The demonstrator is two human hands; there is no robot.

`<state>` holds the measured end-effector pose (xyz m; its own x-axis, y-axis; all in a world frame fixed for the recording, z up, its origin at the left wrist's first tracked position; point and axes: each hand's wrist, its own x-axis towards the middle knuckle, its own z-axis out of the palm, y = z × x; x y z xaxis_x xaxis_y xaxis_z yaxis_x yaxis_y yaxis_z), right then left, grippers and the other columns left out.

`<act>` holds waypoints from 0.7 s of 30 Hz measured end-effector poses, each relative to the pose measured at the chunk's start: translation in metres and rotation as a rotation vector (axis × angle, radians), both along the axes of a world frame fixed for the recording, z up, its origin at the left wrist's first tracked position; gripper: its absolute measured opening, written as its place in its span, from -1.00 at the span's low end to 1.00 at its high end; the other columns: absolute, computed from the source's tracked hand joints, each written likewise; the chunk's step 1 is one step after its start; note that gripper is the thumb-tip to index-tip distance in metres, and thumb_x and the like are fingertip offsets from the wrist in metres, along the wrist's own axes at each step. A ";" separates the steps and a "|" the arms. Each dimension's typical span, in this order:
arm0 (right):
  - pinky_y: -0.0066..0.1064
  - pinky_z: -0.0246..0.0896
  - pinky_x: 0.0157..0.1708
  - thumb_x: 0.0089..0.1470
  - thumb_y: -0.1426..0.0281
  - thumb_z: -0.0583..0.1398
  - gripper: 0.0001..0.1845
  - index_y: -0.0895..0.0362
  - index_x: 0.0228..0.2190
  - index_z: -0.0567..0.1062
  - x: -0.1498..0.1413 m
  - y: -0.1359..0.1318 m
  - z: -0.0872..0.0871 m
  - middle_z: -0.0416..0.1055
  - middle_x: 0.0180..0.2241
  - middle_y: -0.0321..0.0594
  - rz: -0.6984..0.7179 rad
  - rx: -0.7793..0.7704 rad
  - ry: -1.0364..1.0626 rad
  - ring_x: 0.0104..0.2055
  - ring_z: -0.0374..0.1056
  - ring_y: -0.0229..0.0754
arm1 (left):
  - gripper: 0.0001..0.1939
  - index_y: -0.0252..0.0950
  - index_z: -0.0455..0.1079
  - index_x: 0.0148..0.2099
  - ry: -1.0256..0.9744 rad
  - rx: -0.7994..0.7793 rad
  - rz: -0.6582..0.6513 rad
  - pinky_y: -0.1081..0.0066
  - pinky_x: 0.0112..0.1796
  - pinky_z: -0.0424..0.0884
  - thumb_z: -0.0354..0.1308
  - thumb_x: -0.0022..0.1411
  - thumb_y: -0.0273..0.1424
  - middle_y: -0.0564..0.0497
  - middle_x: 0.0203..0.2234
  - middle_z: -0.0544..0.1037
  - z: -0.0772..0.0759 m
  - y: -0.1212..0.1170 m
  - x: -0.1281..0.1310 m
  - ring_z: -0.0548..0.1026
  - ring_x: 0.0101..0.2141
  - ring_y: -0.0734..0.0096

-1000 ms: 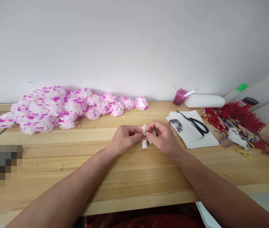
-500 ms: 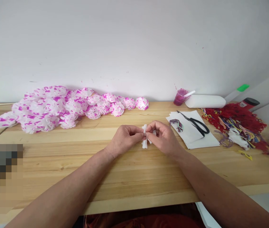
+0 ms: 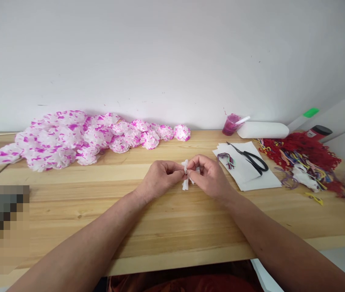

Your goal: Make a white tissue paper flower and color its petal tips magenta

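Note:
A small piece of folded white tissue paper [image 3: 185, 185] is pinched at its middle between my two hands, just over the wooden table [image 3: 105, 227]. My left hand [image 3: 163, 177] grips it from the left with thumb and forefinger. From the right, my right hand [image 3: 207, 176] pinches it the same way, fingertips nearly touching the left ones. Ends of the tissue paper stick out above and below the fingers. Whether a thread is at the pinched spot I cannot make out. Right of my right hand lie white paper sheets [image 3: 239, 178] with short dark threads [image 3: 227, 159] on top.
Black-handled scissors [image 3: 253, 157] rest on the sheets. Pink-spotted white paper flowers [image 3: 65, 140] are heaped along the wall at left. At the back right stand a cup of purple-red liquid [image 3: 231, 125], a white roll-like object [image 3: 264, 129], a dark-lidded jar [image 3: 320, 132] and a red yarn pile [image 3: 306, 152].

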<state>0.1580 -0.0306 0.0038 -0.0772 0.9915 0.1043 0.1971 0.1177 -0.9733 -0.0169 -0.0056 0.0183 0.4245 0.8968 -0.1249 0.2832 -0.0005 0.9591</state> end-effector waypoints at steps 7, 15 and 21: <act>-0.48 0.20 -0.50 0.04 0.38 0.23 -0.90 0.11 -0.43 0.39 0.000 -0.001 0.002 0.37 -0.47 -0.30 -0.004 0.022 -0.038 -0.46 0.28 -0.30 | -0.73 -0.34 0.59 -0.31 -0.002 0.002 -0.013 0.51 -0.45 0.25 0.17 0.13 -0.25 0.02 -0.44 0.62 -0.002 0.000 0.000 0.42 -0.48 0.48; -0.47 0.23 -0.46 0.01 0.40 0.23 -0.93 0.11 -0.42 0.40 0.001 0.000 0.000 0.34 -0.47 -0.31 -0.014 0.028 -0.024 -0.44 0.29 -0.29 | -0.74 -0.35 0.59 -0.32 0.023 0.014 -0.005 0.51 -0.46 0.23 0.18 0.11 -0.28 0.02 -0.47 0.61 0.000 0.000 0.000 0.40 -0.50 0.50; -0.47 0.21 -0.49 0.03 0.37 0.24 -0.89 0.11 -0.42 0.39 0.000 0.000 0.000 0.37 -0.47 -0.31 0.001 -0.001 -0.010 -0.46 0.30 -0.29 | -0.72 -0.36 0.58 -0.33 0.025 0.015 -0.008 0.51 -0.46 0.22 0.19 0.11 -0.23 0.02 -0.48 0.60 0.001 0.000 0.000 0.39 -0.50 0.50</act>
<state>0.1584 -0.0305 0.0043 -0.0788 0.9916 0.1030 0.2065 0.1173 -0.9714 -0.0164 -0.0056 0.0188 0.4288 0.8951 -0.1224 0.3069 -0.0169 0.9516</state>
